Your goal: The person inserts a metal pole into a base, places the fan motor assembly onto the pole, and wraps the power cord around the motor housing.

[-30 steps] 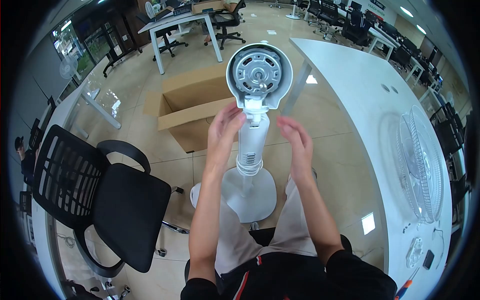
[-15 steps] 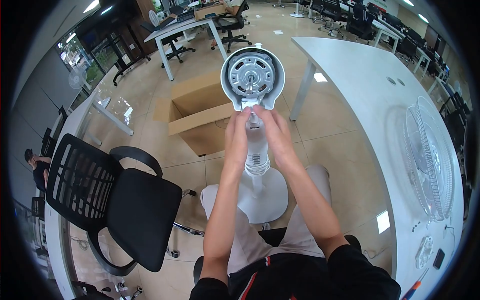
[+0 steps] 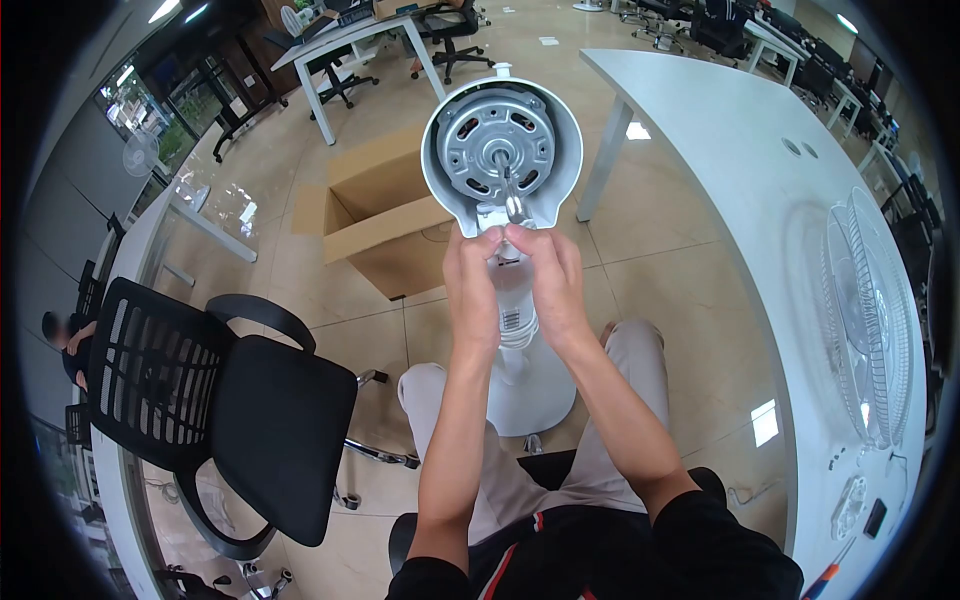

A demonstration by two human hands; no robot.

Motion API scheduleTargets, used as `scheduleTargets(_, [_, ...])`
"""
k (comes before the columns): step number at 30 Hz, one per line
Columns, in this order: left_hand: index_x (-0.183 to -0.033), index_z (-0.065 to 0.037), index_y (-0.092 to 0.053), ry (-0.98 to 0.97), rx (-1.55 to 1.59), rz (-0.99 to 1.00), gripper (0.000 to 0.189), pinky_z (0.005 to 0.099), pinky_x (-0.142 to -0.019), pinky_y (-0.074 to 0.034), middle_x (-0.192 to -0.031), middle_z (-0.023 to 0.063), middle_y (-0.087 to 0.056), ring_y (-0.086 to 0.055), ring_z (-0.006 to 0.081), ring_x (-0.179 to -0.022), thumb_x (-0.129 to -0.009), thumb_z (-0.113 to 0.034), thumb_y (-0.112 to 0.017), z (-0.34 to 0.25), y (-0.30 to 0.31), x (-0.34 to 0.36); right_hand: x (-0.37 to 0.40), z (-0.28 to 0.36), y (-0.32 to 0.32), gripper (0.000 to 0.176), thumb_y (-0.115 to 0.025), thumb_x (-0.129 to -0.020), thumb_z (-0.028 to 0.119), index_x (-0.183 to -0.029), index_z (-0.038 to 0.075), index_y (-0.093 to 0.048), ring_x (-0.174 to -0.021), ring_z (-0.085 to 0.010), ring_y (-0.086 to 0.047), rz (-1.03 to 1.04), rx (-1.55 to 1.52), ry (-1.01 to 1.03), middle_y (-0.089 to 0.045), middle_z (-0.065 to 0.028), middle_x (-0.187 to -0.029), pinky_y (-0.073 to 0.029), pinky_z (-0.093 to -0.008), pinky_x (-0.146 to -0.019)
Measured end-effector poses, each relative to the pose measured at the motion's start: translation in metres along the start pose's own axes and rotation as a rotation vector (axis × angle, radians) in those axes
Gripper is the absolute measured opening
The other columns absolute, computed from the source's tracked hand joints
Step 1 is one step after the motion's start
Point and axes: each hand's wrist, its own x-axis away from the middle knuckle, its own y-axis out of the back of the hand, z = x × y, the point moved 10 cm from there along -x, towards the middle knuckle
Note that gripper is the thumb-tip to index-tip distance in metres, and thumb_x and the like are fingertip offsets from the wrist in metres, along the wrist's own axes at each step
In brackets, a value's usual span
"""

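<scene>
In front of me stands a white pedestal fan (image 3: 517, 305) with its front uncovered. A metal motor (image 3: 497, 135) and its shaft show inside the round white housing (image 3: 572, 150). My left hand (image 3: 470, 285) is closed around the left side of the neck just under the housing. On the right side, my right hand (image 3: 557, 285) grips the same neck, and both thumbs press close together at the front. A coiled white cord (image 3: 517, 332) hangs below the hands. The white base (image 3: 535, 395) rests on the floor between my legs.
An open cardboard box (image 3: 385, 240) sits behind the fan. A black office chair (image 3: 285, 430) is at left. On the white table (image 3: 700, 130) at right lie a fan grille (image 3: 865, 320), a white part (image 3: 849, 508), a phone-like black object (image 3: 876, 518) and a screwdriver (image 3: 826, 577).
The motor housing looks larger and faces slightly more upward, leaning nearer to me. Both hands stay on the neck, their thumbs slightly lower. The camera view has shifted a little.
</scene>
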Motion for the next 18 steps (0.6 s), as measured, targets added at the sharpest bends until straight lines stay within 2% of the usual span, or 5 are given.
scheduleTargets(3, [-0.115,-0.001,-0.059,-0.033,0.005,0.021,0.038,0.0297,-0.088,-0.039,-0.104,0.0041,-0.060,-0.051,0.0141,-0.098,-0.090,-0.028,-0.053,0.000,0.001,-0.003,0.000,0.000,-0.002,0.040,-0.063,-0.089,0.037,-0.084,-0.003,-0.064,-0.083,-0.0101,-0.050,0.014,0.001,0.018,-0.059,-0.0024,-0.083,-0.038,-0.0277,-0.074])
scheduleTargets(5, [-0.114,-0.001,-0.059,-0.046,0.013,0.039,0.037,0.0294,-0.087,-0.039,-0.102,0.0038,-0.060,-0.050,0.0137,-0.096,-0.089,-0.027,-0.052,0.000,0.000,-0.006,0.000,-0.004,-0.001,0.035,-0.061,-0.091,0.030,-0.103,-0.003,-0.065,-0.092,-0.0118,-0.056,0.047,0.007,0.004,-0.065,-0.0054,-0.096,-0.043,-0.0282,-0.082])
scheduleTargets(7, [-0.113,-0.001,-0.059,-0.057,0.006,0.054,0.036,0.0291,-0.086,-0.039,-0.101,0.0035,-0.060,-0.050,0.0134,-0.094,-0.089,-0.026,-0.052,0.000,-0.001,-0.008,-0.001,-0.007,-0.002,0.035,-0.060,-0.093,0.026,-0.113,-0.002,-0.065,-0.096,-0.0126,-0.058,0.060,0.011,-0.003,-0.067,-0.0069,-0.103,-0.045,-0.0287,-0.086])
scheduleTargets(17, [-0.110,0.001,-0.058,-0.151,-0.066,0.086,0.030,0.0273,-0.079,-0.041,-0.096,0.0028,-0.060,-0.050,0.0113,-0.087,-0.089,-0.019,-0.051,-0.009,-0.001,-0.005,0.000,-0.010,0.000,0.035,-0.059,-0.091,0.025,-0.112,-0.002,-0.065,-0.093,-0.0125,-0.058,0.044,0.003,0.037,-0.067,-0.0065,-0.100,-0.044,-0.0282,-0.084])
scheduleTargets(18, [-0.110,0.001,-0.058,-0.157,-0.071,0.093,0.030,0.0271,-0.079,-0.041,-0.096,0.0028,-0.060,-0.050,0.0110,-0.087,-0.088,-0.018,-0.051,-0.010,-0.001,-0.004,0.001,-0.009,-0.001,0.032,-0.059,-0.090,0.027,-0.105,-0.002,-0.063,-0.089,-0.0120,-0.054,0.028,0.003,0.059,-0.063,-0.0049,-0.095,-0.042,-0.0286,-0.080])
